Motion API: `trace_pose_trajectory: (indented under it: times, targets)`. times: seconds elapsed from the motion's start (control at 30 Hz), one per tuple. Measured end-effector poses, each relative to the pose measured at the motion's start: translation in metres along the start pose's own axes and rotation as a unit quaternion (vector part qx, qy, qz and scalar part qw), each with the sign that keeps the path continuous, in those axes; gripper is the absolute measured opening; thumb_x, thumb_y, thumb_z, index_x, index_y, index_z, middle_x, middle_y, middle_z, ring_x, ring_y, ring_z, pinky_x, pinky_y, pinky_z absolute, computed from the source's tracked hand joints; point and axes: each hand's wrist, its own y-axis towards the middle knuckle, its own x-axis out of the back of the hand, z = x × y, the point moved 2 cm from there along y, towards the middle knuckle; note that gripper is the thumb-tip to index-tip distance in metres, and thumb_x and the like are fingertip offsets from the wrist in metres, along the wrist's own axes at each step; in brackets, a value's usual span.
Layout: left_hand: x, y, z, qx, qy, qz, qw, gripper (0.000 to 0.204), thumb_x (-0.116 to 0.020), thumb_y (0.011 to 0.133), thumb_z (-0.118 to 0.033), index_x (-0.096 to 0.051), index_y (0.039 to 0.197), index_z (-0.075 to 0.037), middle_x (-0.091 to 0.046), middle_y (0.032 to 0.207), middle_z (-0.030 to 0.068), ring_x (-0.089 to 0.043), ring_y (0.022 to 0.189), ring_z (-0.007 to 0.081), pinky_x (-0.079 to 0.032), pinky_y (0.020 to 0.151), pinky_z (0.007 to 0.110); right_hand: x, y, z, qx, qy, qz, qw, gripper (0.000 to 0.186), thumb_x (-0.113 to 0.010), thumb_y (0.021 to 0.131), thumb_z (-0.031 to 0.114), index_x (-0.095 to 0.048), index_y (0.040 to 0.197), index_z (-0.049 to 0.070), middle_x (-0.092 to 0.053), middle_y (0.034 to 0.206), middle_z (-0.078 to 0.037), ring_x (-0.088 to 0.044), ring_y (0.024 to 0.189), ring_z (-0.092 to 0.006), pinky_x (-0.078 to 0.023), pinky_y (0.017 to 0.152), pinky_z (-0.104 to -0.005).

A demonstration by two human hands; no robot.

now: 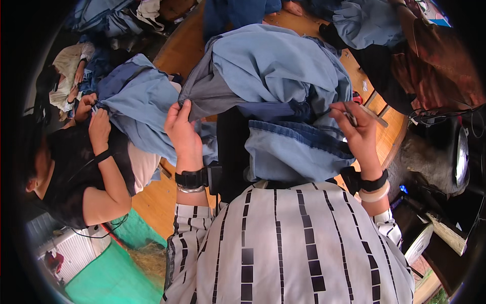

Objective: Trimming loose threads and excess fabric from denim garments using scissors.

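Observation:
A light-blue denim garment (276, 66) lies bunched across my lap and the table, with a grey fabric edge and darker blue bands. My left hand (183, 133) pinches the grey edge between thumb and fingers. Beside the garment's right side, my right hand (357, 130) is closed on a slim greyish tool (373, 115) that sticks out past the fingers; its exact kind is hard to make out. A lower fold of the denim (288, 152) with a dark blue stitched band hangs just left of that hand.
On the left a co-worker in a black top (96, 167) handles another blue denim garment (139, 96). More denim (367, 23) lies at the far right, by a person in brown cloth (435, 66). A small red object (357, 97) sits on the wooden table (144, 202).

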Motion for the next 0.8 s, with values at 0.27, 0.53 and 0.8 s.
trace_pose_trajectory:
  times: [0.27, 0.53, 0.8]
  targets:
    - [-0.079, -0.049, -0.048, -0.483, 0.289, 0.107, 0.82, 0.023, -0.065, 0.086, -0.007, -0.061, 0.107, 0.0, -0.061, 0.107, 0.0094, -0.06, 0.096, 0.0233, -0.046, 0.088, 0.034, -0.003, 0.026, -0.038, 0.031, 0.082, -0.167, 0.982, 0.018, -0.069, 0.09, 0.009, -0.066, 0.104, -0.002, -0.066, 0.089, -0.001, -0.056, 0.083, -0.0053, -0.044, 0.075, -0.02]
    - [-0.154, -0.097, -0.003, -0.352, 0.364, 0.316, 0.802, 0.051, -0.082, 0.073, -0.03, -0.058, 0.108, -0.001, -0.057, 0.103, 0.0116, -0.059, 0.092, 0.0264, -0.049, 0.08, 0.035, -0.01, 0.037, -0.056, 0.084, -0.026, -0.141, 0.986, 0.044, -0.077, 0.082, 0.011, -0.059, 0.121, 0.0, -0.063, 0.115, -0.012, -0.059, 0.109, -0.0201, -0.047, 0.091, -0.0291]
    - [-0.16, -0.068, 0.018, -0.252, 0.31, 0.301, 0.866, 0.02, -0.068, 0.08, -0.009, -0.062, 0.095, 0.003, -0.061, 0.09, 0.0127, -0.061, 0.082, 0.0286, -0.049, 0.074, 0.035, -0.007, 0.046, -0.078, 0.051, -0.007, -0.129, 0.99, 0.026, -0.072, 0.086, 0.014, -0.063, 0.104, -0.002, -0.064, 0.086, -0.005, -0.059, 0.082, -0.0134, -0.046, 0.075, -0.0259]
